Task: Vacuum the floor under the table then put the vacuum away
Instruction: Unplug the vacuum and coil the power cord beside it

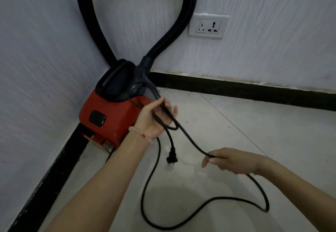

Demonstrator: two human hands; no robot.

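The fingers (172,112) of the left hand (156,117) are loosely curled, and with the thumb they grip several strands of the black power cord (193,139) gathered across the palm. A small loop of cord sags just below that palm, and a short end hangs down from it to the plug (171,157), which dangles just above the floor (254,122). A pink bead bracelet (141,135) sits on the left wrist. One strand runs taut from the left fingers down to the right hand (232,161), whose fingers are closed around it with the thumb underneath. Behind the right hand the cord drops to the floor, sweeps in a wide loop nearer the camera, and climbs back towards the left wrist. Just beyond the left fingers stands the red vacuum (112,121) with its black top, pushed into the corner of the room, touching or nearly touching the dark skirting board (236,88). Its ribbed black hose (172,30) rises from the top and arches up against the white wall. On that wall, above and beyond the right fingers, is a white socket (208,26).
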